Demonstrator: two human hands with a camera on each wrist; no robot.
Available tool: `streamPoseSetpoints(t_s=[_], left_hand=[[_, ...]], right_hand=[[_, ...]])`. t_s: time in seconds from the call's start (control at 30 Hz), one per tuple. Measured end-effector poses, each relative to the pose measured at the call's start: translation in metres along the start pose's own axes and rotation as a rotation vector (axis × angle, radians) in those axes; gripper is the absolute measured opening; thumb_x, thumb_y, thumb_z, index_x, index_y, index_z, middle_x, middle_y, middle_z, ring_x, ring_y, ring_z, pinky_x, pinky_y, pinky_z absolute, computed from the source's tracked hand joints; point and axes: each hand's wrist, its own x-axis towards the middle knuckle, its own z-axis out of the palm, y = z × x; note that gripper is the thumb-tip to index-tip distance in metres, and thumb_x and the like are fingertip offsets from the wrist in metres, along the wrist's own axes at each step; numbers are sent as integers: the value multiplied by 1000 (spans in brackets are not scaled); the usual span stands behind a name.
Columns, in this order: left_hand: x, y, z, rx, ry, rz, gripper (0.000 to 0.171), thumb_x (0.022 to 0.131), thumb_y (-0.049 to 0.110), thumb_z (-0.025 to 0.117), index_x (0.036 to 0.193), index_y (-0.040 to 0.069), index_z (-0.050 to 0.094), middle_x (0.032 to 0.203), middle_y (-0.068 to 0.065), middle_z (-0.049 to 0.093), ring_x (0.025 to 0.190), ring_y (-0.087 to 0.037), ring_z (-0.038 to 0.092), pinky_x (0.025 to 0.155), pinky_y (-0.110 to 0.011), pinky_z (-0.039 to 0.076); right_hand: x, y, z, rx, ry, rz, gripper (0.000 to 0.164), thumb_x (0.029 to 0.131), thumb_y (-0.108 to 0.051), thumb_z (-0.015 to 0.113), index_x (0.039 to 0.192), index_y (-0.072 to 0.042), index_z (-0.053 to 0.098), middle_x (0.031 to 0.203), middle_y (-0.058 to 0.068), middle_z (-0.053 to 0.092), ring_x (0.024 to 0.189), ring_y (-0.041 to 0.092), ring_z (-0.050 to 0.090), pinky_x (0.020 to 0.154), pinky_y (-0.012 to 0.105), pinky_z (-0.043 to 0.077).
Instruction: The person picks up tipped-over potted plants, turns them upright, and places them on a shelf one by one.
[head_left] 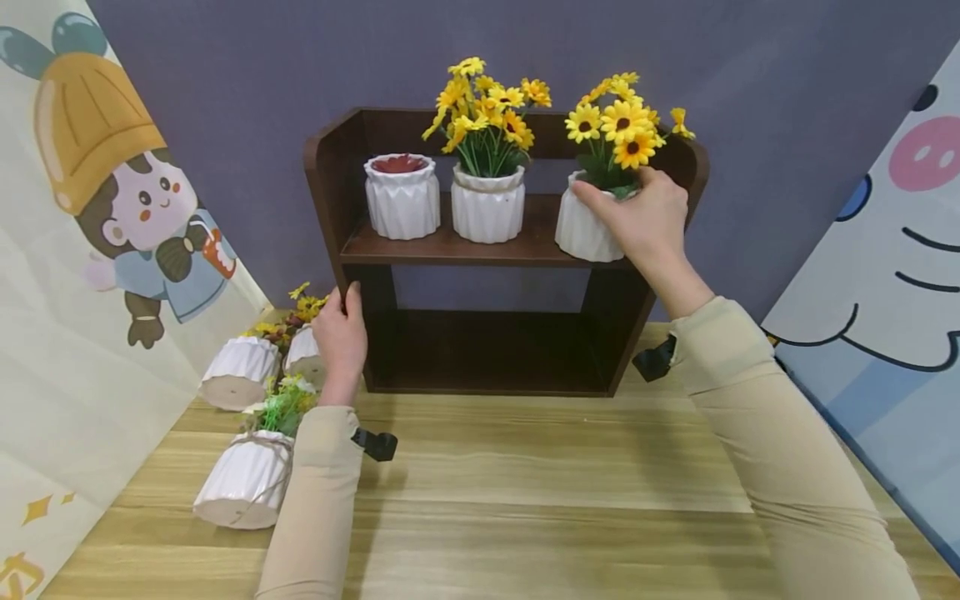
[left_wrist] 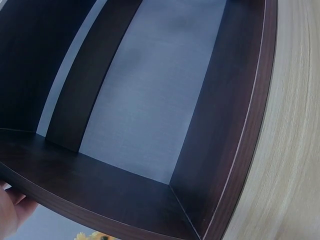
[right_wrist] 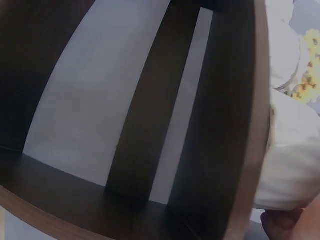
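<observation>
A dark brown two-tier wooden shelf (head_left: 480,393) stands against the wall. My left hand (head_left: 341,337) grips its left side panel; the left wrist view shows the fingertips (left_wrist: 22,207) on the panel's outer side. At the upper tier's right end, my right hand (head_left: 651,218) holds a white fluted flowerpot (head_left: 583,223) of yellow daisy-like flowers (head_left: 622,125) by its rim, thumb across the near side. The pot's base overlaps the tier's front edge in the head view. Left of it stand a similar flowerpot (head_left: 487,208) and a white pot (head_left: 402,200) with dark red inside.
Several white pots with flowers lie tipped on the wooden table (head_left: 480,500) at the left, one tied with twine (head_left: 251,479) nearest. Cartoon-printed panels (head_left: 135,192) flank both sides. A small black camera (head_left: 375,444) sits at the left wrist.
</observation>
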Motion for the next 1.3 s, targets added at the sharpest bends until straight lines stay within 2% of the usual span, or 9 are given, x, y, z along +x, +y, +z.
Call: streamPoseSetpoints(t_s=[0.27, 0.53, 0.63, 0.73, 0.87, 0.97, 1.07, 1.2, 1.3], left_hand=[[0, 1, 0, -12, 1, -4, 45, 94, 41, 43, 69, 4, 48, 56, -14, 42, 52, -30, 38, 50, -34, 25], [1, 0, 0, -4, 21, -20, 42, 94, 40, 44, 70, 5, 49, 56, -13, 43, 52, -30, 39, 50, -34, 26], [2, 0, 0, -2, 20, -17, 43, 94, 40, 44, 70, 5, 49, 55, -12, 42, 51, -30, 38, 49, -34, 25], [2, 0, 1, 1, 14, -13, 44, 94, 41, 43, 70, 5, 49, 55, -12, 42, 51, -30, 38, 49, -34, 25], [1, 0, 2, 1, 8, -14, 44, 94, 41, 43, 70, 5, 49, 55, -13, 43, 52, -31, 39, 50, -34, 26], [0, 0, 3, -4, 3, -10, 45, 94, 41, 43, 70, 4, 49, 56, -13, 42, 52, -30, 38, 50, -34, 26], [0, 1, 4, -11, -5, -13, 45, 94, 41, 43, 70, 4, 50, 56, -13, 42, 51, -29, 38, 49, -33, 26], [-1, 1, 3, -14, -2, -25, 43, 94, 40, 44, 71, 4, 51, 57, -13, 44, 52, -29, 39, 49, -33, 27], [-1, 0, 3, -3, 7, -21, 40, 94, 37, 46, 71, 4, 51, 57, -14, 45, 53, -30, 40, 50, -34, 27]], right_hand=[[10, 1, 13, 15, 3, 35, 65, 66, -68, 61, 90, -7, 62, 81, 11, 61, 86, 29, 54, 68, 30, 36], [18, -4, 25, -7, -26, 82, 70, 66, -73, 56, 90, -7, 59, 72, 7, 54, 83, 25, 50, 62, 28, 35], [21, -6, 29, -8, -26, 87, 74, 65, -73, 57, 98, -6, 62, 81, 11, 61, 86, 27, 53, 65, 31, 39], [23, -7, 30, 3, -36, 112, 83, 64, -72, 58, 115, -6, 60, 103, 15, 63, 97, 28, 55, 78, 35, 44], [23, -7, 30, -1, -94, 170, 100, 64, -73, 57, 137, -7, 38, 133, 13, 47, 120, 28, 45, 98, 37, 37], [21, -9, 27, -9, -145, 198, 105, 66, -73, 55, 145, -12, 20, 143, 10, 33, 130, 25, 32, 106, 37, 28], [15, -11, 21, -11, -180, 199, 103, 71, -73, 50, 146, -16, 9, 148, 7, 24, 135, 22, 24, 109, 37, 22], [5, -11, 14, -1, -161, 142, 90, 81, -65, 45, 146, -15, 10, 148, 6, 24, 134, 21, 25, 109, 36, 21], [-2, -10, 8, 25, -117, 87, 78, 86, -56, 45, 145, -11, 18, 144, 9, 31, 131, 22, 30, 108, 35, 23]])
